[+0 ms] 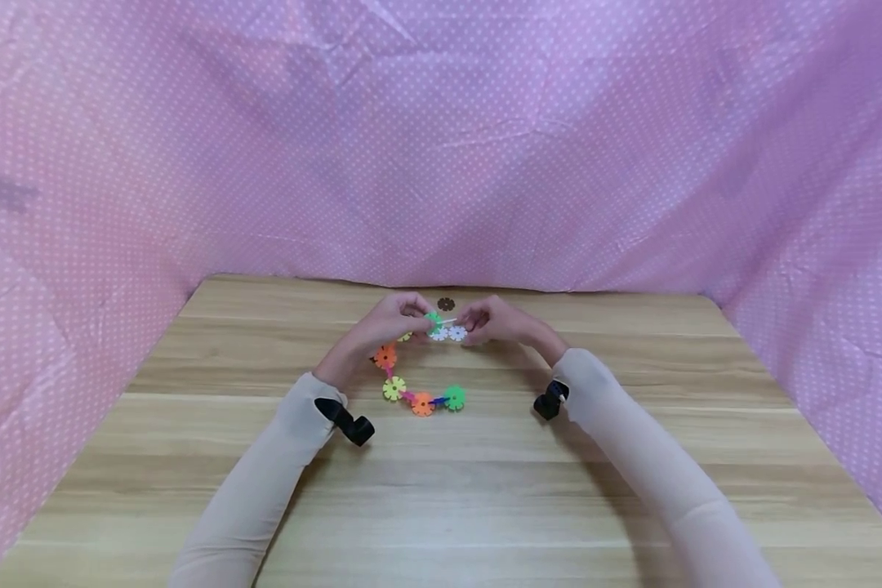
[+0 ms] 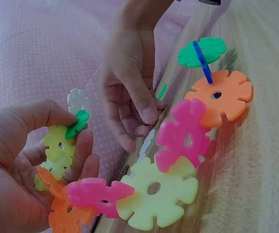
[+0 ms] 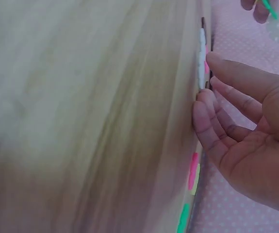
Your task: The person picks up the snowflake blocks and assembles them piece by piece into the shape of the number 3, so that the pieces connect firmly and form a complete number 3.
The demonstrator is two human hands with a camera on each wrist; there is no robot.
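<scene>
My left hand (image 1: 391,320) pinches a green flower-shaped disc (image 2: 77,124) between thumb and fingers. A white disc (image 2: 78,100) is joined to it, standing up past the thumb. From this hand a chain of slotted discs hangs down to the table, with yellow (image 1: 394,388), orange (image 1: 422,404) and pink (image 2: 184,136) ones. At its other end a blue disc (image 2: 202,61) links to a green end disc (image 1: 454,398). My right hand (image 1: 503,319) hovers beside two white discs (image 1: 457,333) on the table, thumb and fingers apart and loosely bent, holding nothing visible.
A brown disc (image 1: 446,304) lies near the far edge of the wooden table (image 1: 441,498). Low in the right wrist view, pink (image 3: 193,171) and green (image 3: 183,218) discs show edge-on. A pink dotted curtain (image 1: 441,163) surrounds the back and sides.
</scene>
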